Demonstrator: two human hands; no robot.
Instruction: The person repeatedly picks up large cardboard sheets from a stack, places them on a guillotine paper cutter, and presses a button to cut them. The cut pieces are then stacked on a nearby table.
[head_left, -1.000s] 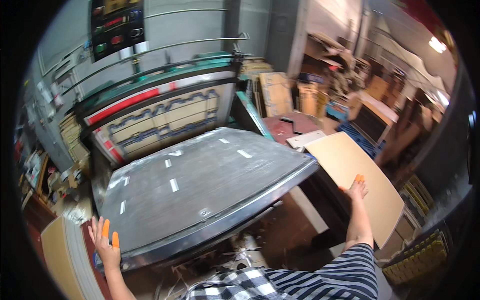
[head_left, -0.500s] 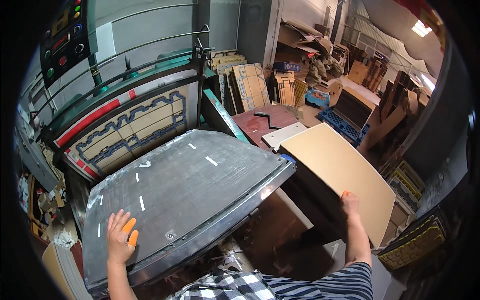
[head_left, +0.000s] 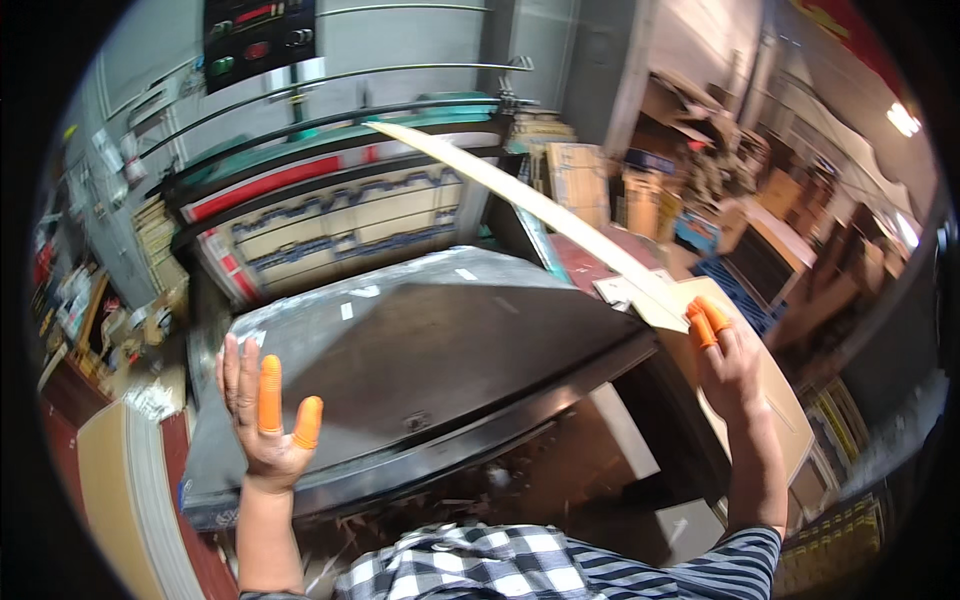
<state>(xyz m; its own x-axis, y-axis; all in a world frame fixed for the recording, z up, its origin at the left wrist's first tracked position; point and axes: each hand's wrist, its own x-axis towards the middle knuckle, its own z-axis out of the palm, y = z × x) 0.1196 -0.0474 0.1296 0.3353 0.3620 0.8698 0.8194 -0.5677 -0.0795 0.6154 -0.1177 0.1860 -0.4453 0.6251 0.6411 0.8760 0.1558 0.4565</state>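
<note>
My right hand (head_left: 728, 365), orange finger covers on its thumb and a finger, pinches the near end of a thin cardboard sheet (head_left: 550, 212). The sheet stands almost edge-on, slanting away to the far left above the dark flat press bed (head_left: 480, 350) and casting a broad shadow on it. Over the bed's left part, my left hand (head_left: 268, 415) is open and holds nothing. Its fingers are spread, with orange covers on the thumb and index finger. A stack of brown cardboard sheets (head_left: 785, 425) lies under and beside my right forearm.
Behind the bed stands the press's upright plate with a cutting die board (head_left: 350, 215). A control panel (head_left: 258, 45) hangs above at the back left. Another cardboard stack (head_left: 118, 470) is at lower left. A blue pallet (head_left: 735, 293) and leaning boards stand at the right back.
My right hand has lifted a sheet from the right-hand stack and tilted it up over the bed. My left hand stays open over the bed's left side. The view has turned left.
</note>
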